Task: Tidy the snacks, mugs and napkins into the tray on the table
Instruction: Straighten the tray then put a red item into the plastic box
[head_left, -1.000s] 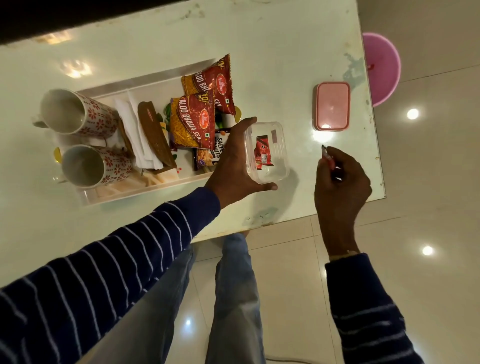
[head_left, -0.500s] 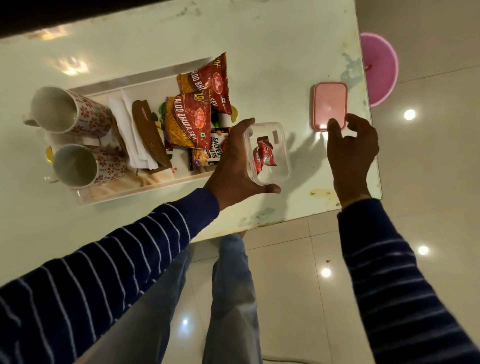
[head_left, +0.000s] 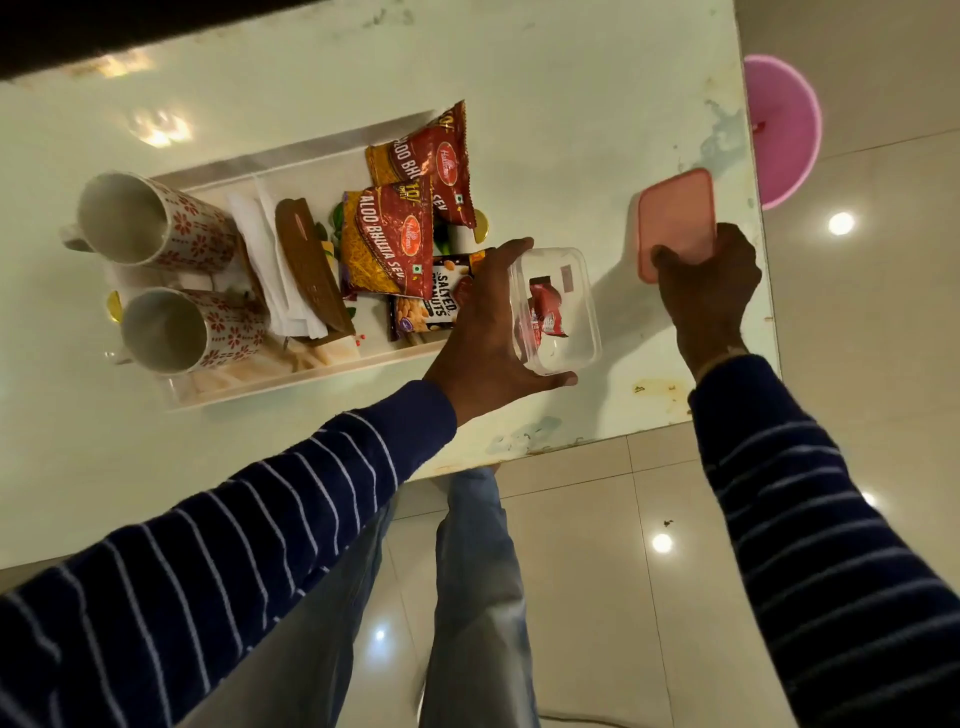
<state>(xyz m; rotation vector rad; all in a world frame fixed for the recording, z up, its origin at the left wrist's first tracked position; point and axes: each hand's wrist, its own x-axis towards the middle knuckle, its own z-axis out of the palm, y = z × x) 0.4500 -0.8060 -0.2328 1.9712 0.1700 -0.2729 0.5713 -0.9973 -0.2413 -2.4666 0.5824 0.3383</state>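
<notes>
Left hand: the left hand (head_left: 480, 332) is wrapped around the left side of a clear plastic container (head_left: 556, 312), thumb at the far rim and fingertips under the near edge.
Clear container: lidless, held just right of the tray, at or just above the table; contact with the table cannot be told. Small red sachets (head_left: 545, 318) lie inside.
Right hand: the right hand (head_left: 709, 283) pinches the near edge of a pink lid (head_left: 675, 221), fingers curled onto its surface.
Pink lid: tilted, near edge raised in the hand, well to the right of the container, near the table's right edge.
Tray: a white rectangular tray (head_left: 291, 382) sits on the pale glossy table (head_left: 545, 104).
Mugs: two white mugs with a red flower pattern lie on their sides at the tray's left end, the far mug (head_left: 156, 223) and the near mug (head_left: 192, 330), mouths facing left.
Napkins: white napkins (head_left: 270, 270) are stacked just right of the mugs, with a brown flat packet (head_left: 311, 270) on top.
Snacks: two red Aloo Bhujia Sev packets (head_left: 389, 239) overlap at the tray's right end; a Salted Peanuts packet (head_left: 431, 304) lies beside them, partly under the left hand.
Floor: a pink round stool (head_left: 784, 130) stands beyond the table's right edge.
Sleeves: both arms wear dark blue striped sleeves (head_left: 831, 519).
</notes>
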